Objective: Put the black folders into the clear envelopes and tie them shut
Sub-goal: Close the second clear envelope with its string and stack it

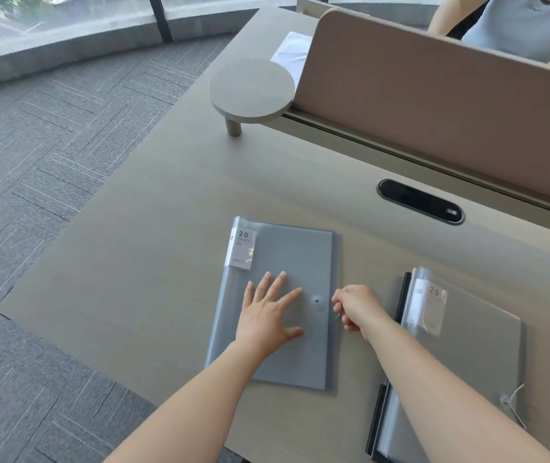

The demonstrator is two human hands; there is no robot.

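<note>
A clear envelope lies flat on the desk with a folder inside it, a white "20 pockets" label showing at its top left. My left hand presses flat on it, fingers spread. Just right of the envelope's round button, my right hand pinches the thin tie string. A second clear envelope lies to the right on top of a black folder, with its own string and button near the right edge.
The desk ends at the left over grey carpet. A black cable slot sits behind the envelopes. A round side shelf and a beige divider panel stand at the back, with another person beyond it.
</note>
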